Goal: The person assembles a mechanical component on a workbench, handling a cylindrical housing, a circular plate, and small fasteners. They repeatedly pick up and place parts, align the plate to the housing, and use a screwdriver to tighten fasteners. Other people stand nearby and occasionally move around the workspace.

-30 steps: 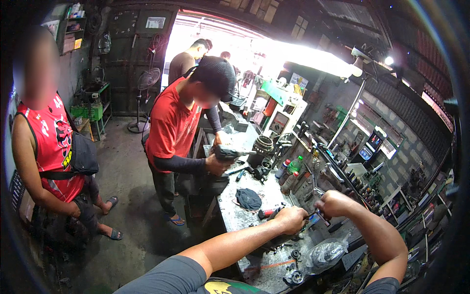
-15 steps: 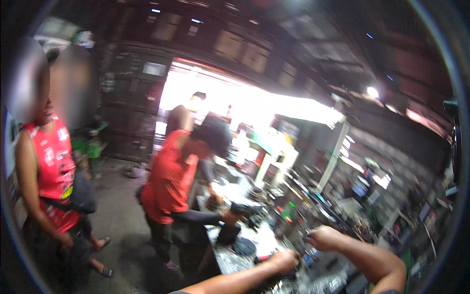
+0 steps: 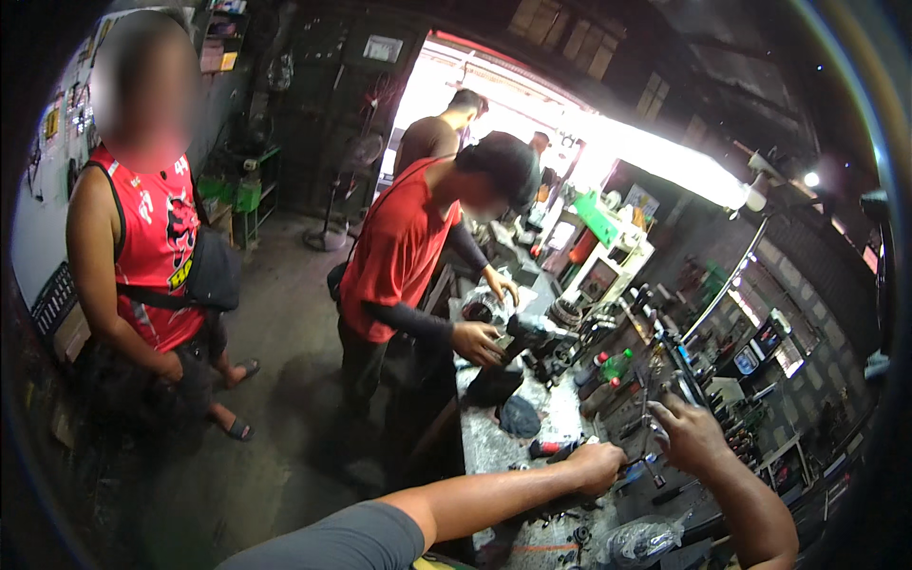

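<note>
My left hand (image 3: 597, 467) is closed above the workbench (image 3: 480, 446), and a thin dark piece sticks out from it toward the right. What exactly it grips is hidden. My right hand (image 3: 692, 434) is raised just beyond it, fingers bent and spread apart, beside thin metal tools at the bench's far side; nothing is plainly held in it. Near my left hand lie a red-and-black handle (image 3: 549, 447) and a round dark pad (image 3: 520, 416). Clear crumpled plastic (image 3: 644, 540) rests on the bench below my hands.
A co-worker in a red shirt (image 3: 404, 252) leans over the bench, hands by a cordless power tool (image 3: 540, 332). Another person in a red sleeveless top (image 3: 157, 247) stands at the left. A green bottle (image 3: 617, 366) stands among tools. A pedestal fan (image 3: 332, 204) stands behind.
The view has swung left and down and become sharper. My right hand's fingers have spread from a closed shape, and it sits higher relative to my left hand, which stays closed.
</note>
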A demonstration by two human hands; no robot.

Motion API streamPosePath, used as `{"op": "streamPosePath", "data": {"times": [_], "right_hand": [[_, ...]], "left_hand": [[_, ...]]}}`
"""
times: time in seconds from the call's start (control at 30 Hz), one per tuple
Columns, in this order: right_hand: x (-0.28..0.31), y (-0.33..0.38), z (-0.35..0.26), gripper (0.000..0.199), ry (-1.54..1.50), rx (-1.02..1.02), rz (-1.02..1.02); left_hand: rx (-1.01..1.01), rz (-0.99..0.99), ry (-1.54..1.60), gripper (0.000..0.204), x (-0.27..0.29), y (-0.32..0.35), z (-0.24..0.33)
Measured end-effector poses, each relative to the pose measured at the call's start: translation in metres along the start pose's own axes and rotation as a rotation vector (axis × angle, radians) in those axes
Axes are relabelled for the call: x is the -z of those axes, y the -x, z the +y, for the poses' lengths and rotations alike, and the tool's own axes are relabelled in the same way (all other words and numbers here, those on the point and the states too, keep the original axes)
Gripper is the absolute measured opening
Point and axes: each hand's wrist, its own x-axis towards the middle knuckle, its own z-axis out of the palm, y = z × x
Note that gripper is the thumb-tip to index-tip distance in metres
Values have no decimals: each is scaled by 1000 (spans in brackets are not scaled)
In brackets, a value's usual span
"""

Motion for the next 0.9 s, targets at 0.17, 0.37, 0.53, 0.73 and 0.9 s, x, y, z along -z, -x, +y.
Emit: {"op": "streamPosePath", "data": {"times": [0.17, 0.37, 0.53, 0.73, 0.9], "right_hand": [[-3, -3, -19, 31, 133, 386, -317], [-7, -15, -9, 39, -547, -331, -281], [8, -7, 4, 47, 255, 602, -98], [-24, -19, -10, 55, -601, -296, -349], [4, -7, 13, 50, 65, 553, 3]], "left_hand": [[-23, 12, -10, 27, 1, 1, 2], [31, -76, -35, 30, 11, -1, 6], [94, -126, 4, 33, 17, 1, 10], [61, -94, -29, 31, 14, -3, 7], [48, -99, -38, 30, 20, -9, 8]]}}
